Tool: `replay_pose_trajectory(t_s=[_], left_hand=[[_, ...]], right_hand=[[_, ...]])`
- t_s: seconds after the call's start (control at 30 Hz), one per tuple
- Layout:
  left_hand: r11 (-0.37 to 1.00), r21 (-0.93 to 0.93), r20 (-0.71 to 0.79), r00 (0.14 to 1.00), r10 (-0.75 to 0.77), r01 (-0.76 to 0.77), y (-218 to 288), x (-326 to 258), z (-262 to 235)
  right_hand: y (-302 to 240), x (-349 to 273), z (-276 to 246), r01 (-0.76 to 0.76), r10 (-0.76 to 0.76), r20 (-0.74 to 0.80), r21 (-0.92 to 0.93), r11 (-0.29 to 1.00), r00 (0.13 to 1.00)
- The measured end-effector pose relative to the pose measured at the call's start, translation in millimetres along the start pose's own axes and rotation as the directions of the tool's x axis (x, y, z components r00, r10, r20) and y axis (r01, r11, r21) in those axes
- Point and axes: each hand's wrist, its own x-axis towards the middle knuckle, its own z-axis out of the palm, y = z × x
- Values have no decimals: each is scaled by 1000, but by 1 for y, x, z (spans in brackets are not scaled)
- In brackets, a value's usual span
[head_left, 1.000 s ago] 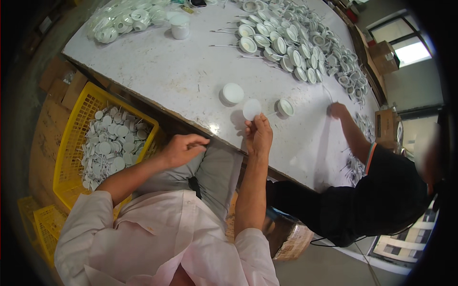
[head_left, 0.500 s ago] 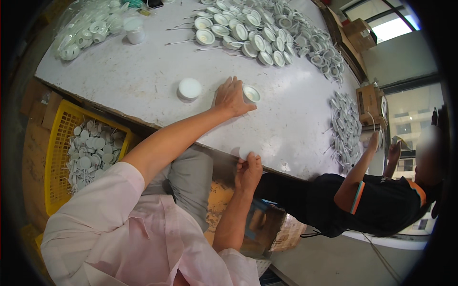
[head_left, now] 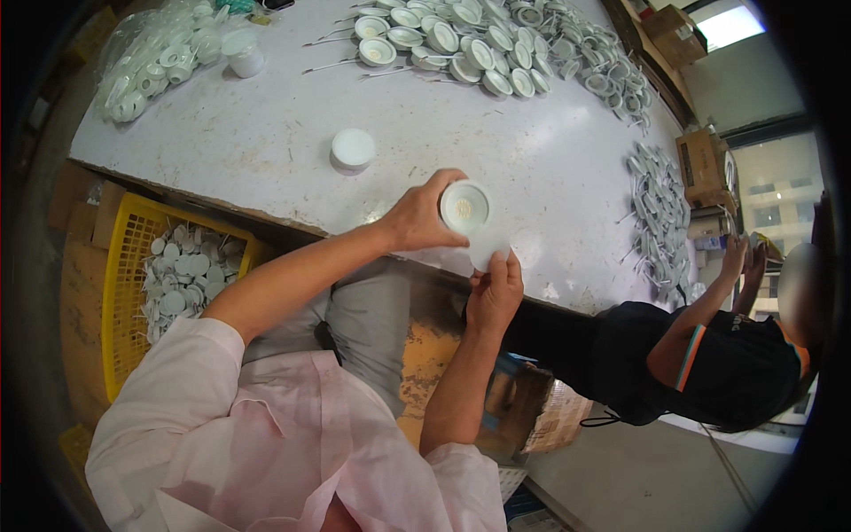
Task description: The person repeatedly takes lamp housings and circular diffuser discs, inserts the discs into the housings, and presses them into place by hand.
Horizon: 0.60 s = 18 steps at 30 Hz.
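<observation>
My left hand (head_left: 421,217) is closed on a round white downlight housing (head_left: 466,208), whose open face with its pale inside is turned up. Thumb and fingers grip its rim above the near part of the table. Just below it, my right hand (head_left: 495,291) pinches a thin, white, translucent disc (head_left: 484,252) between thumb and fingertips. The disc's edge lies close under the housing; I cannot tell whether they touch. Left of my left hand, a short white round stack or tub (head_left: 354,148) stands on the white table (head_left: 266,133).
Many downlights with leads (head_left: 443,40) cover the far side, more (head_left: 658,217) lie at right. A plastic bag of white rings (head_left: 160,66) and a white tub (head_left: 242,55) sit far left. A yellow basket (head_left: 124,293) holds discs with wires. A co-worker (head_left: 709,363) stands right.
My left hand has picked the housing off the table and brought it nearer. My right hand has moved up and right with the disc, close to the housing.
</observation>
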Motion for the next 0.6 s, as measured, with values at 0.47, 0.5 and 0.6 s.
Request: replay_pose_trajectory(t_s=[0.47, 0.5, 0.6], left_hand=[[978, -200, 24, 998, -50, 54, 1, -65, -14], [978, -204, 22, 999, -48, 52, 1, -66, -14], [975, -220, 7, 999, -33, 34, 2, -69, -14]], right_hand=[[17, -28, 48, 11, -1, 40, -238, 971, 999], [16, -30, 49, 10, 0, 41, -258, 966, 999], [17, -31, 50, 14, -1, 48, -277, 961, 999]])
